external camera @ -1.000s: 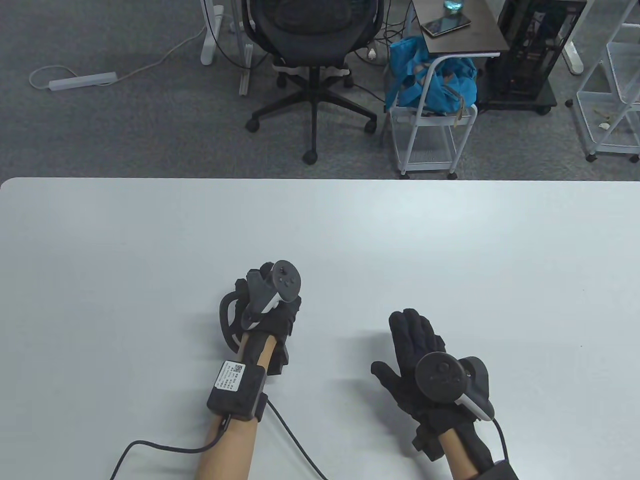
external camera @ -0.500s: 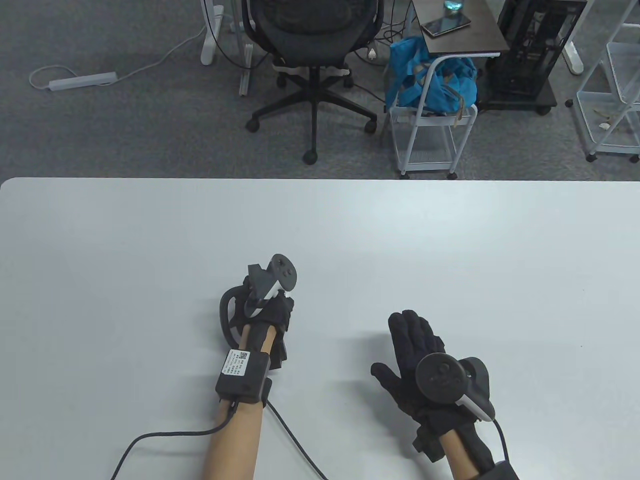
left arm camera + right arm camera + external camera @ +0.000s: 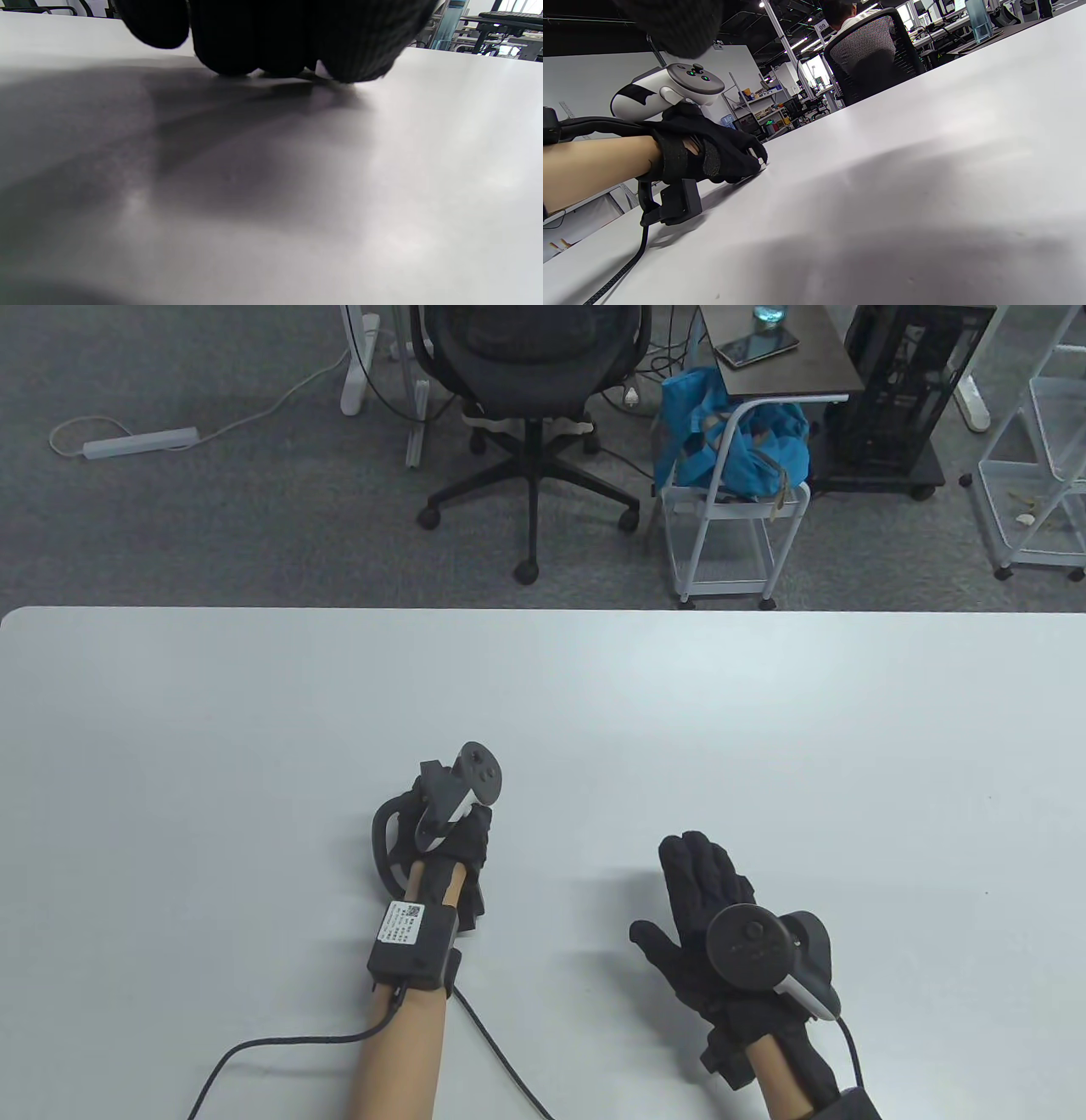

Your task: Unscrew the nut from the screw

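Note:
My left hand (image 3: 465,838) is curled, its fingertips (image 3: 275,42) pressed down on the white table (image 3: 543,695). A small pale part (image 3: 321,69) peeks out under them; it also shows in the right wrist view (image 3: 761,161). I cannot tell whether it is the screw or the nut. My right hand (image 3: 700,891) lies open and flat, fingers spread, palm down, to the right of the left hand and apart from it. It holds nothing. One of its fingertips (image 3: 674,25) hangs at the top of the right wrist view.
A black cable (image 3: 280,1048) runs from the left wrist box across the table's near edge. Beyond the far edge stand an office chair (image 3: 530,381), a white cart with a blue bag (image 3: 734,449) and a shelf rack (image 3: 1039,475).
My left hand has curled tighter and its wrist has shifted slightly forward and right, the tracker tipping up. My right hand has not moved.

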`<state>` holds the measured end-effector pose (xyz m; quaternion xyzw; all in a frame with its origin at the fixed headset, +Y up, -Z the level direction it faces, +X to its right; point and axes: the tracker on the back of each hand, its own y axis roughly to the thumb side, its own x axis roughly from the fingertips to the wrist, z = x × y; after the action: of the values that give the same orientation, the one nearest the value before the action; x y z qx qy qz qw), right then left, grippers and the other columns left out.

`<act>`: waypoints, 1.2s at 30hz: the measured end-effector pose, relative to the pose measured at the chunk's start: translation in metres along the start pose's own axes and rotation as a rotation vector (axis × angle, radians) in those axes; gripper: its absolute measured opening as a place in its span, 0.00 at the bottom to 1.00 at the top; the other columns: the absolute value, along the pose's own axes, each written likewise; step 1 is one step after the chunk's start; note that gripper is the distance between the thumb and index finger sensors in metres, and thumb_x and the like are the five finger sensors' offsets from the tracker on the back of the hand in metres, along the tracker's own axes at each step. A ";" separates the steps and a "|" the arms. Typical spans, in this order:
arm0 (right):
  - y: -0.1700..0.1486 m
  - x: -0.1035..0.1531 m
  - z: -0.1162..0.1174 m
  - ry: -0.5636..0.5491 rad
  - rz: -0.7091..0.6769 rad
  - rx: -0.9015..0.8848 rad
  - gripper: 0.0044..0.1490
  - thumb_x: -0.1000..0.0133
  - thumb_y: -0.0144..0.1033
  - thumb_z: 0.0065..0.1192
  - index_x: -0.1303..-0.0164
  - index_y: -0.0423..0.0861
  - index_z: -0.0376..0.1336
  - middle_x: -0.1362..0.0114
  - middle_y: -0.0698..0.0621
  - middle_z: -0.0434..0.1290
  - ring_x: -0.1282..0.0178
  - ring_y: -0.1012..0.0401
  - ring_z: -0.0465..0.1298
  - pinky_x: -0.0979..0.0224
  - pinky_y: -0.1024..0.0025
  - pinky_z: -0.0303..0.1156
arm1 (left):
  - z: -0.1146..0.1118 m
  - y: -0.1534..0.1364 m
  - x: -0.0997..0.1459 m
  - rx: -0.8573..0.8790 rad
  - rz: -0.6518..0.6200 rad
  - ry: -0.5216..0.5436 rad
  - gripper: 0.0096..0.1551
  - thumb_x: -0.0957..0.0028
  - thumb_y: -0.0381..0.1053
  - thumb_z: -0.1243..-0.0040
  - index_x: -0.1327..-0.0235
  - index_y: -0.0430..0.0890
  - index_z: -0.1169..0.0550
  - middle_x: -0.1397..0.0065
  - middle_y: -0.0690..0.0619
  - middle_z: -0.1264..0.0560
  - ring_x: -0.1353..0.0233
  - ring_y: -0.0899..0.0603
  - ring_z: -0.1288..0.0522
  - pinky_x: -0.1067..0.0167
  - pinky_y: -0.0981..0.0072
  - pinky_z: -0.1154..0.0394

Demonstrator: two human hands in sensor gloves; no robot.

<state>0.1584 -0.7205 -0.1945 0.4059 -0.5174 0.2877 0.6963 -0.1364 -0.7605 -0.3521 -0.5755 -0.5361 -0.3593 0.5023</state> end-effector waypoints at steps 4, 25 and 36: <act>0.001 -0.001 0.001 0.005 0.001 -0.006 0.60 0.39 0.61 0.53 0.12 0.45 0.30 0.10 0.35 0.35 0.13 0.34 0.41 0.24 0.27 0.45 | 0.007 0.004 0.014 0.016 -0.090 0.086 0.28 0.47 0.57 0.35 0.32 0.62 0.27 0.27 0.52 0.26 0.31 0.42 0.26 0.26 0.37 0.33; 0.018 0.002 0.005 -0.043 -0.085 -0.180 0.57 0.39 0.61 0.52 0.11 0.41 0.36 0.13 0.32 0.50 0.17 0.32 0.55 0.26 0.28 0.54 | 0.037 0.039 0.147 0.189 -0.573 0.357 0.28 0.55 0.55 0.26 0.40 0.59 0.22 0.37 0.52 0.15 0.50 0.48 0.13 0.37 0.40 0.22; 0.033 0.016 -0.002 -0.196 -0.073 -0.354 0.51 0.43 0.61 0.62 0.25 0.33 0.58 0.42 0.42 0.79 0.51 0.42 0.82 0.43 0.35 0.75 | 0.030 0.056 0.194 0.251 -0.628 0.410 0.28 0.54 0.54 0.26 0.39 0.57 0.23 0.40 0.50 0.15 0.52 0.48 0.13 0.38 0.40 0.22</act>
<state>0.1373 -0.7027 -0.1705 0.3215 -0.6100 0.1260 0.7132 -0.0528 -0.6777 -0.1857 -0.2339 -0.6144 -0.5347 0.5309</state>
